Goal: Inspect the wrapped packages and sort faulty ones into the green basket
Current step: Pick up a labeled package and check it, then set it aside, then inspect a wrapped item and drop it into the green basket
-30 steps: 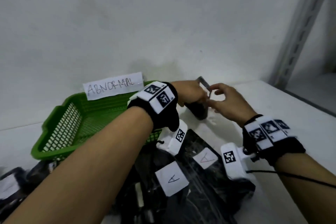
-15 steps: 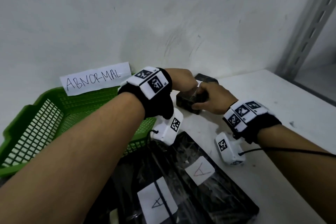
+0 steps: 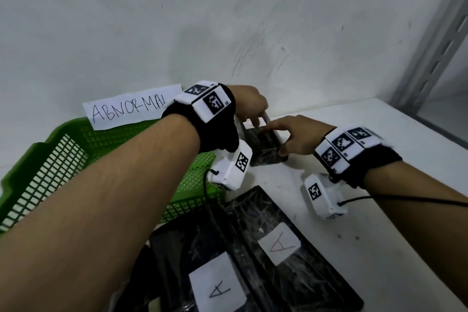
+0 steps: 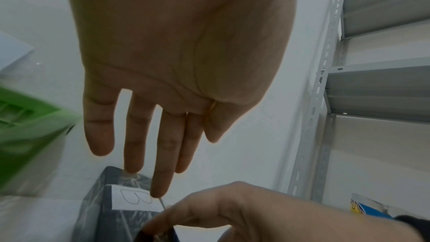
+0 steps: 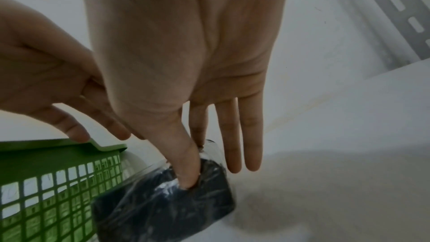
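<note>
A small black plastic-wrapped package (image 3: 268, 152) lies flat on the white table just right of the green basket (image 3: 60, 129). A white "B" label (image 4: 135, 200) sits at its far end. My left hand (image 3: 255, 116) reaches over it with straight fingers, and the fingertips (image 4: 160, 190) touch the label end. My right hand (image 3: 274, 140) holds the near end between thumb and index finger. The thumb (image 5: 188, 172) digs into the wrap of the package (image 5: 163, 200), while the other fingers stay straight.
A paper sign reading "ABNORMAL" (image 3: 131, 109) hangs on the wall behind the basket. Two larger black wrapped packages (image 3: 304, 273) (image 3: 182, 248), each labelled "A", lie at the front. A grey shelf upright (image 3: 430, 33) stands at the right, with bare table (image 3: 379, 134) beside it.
The small package went from standing on end in both hands to lying flat on the table. My left fingers straightened onto its top. The view moved closer.
</note>
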A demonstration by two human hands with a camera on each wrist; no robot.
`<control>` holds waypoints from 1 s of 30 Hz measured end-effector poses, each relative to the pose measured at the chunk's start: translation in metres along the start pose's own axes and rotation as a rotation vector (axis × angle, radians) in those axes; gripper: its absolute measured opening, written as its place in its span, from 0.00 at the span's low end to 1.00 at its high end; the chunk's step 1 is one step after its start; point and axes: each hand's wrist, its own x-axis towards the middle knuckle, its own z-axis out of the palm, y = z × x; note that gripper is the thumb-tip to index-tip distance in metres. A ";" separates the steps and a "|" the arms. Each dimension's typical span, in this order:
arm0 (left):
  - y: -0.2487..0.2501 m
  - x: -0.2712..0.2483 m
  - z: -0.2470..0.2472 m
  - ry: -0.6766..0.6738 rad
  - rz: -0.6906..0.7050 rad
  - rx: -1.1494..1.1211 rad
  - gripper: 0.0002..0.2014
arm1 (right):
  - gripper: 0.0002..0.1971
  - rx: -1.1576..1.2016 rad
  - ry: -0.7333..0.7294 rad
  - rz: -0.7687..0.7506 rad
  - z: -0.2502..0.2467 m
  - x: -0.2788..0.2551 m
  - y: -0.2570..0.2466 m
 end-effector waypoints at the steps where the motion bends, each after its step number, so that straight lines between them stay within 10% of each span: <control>1: 0.000 0.002 0.000 -0.010 0.017 0.001 0.18 | 0.35 -0.007 0.004 0.010 0.000 -0.001 -0.001; 15: -0.041 -0.096 -0.029 0.267 0.126 -0.315 0.19 | 0.20 -0.061 0.113 -0.204 -0.061 -0.065 -0.093; 30: -0.254 -0.297 -0.017 0.343 -0.136 -0.353 0.10 | 0.19 -0.165 -0.171 -0.490 0.054 -0.090 -0.302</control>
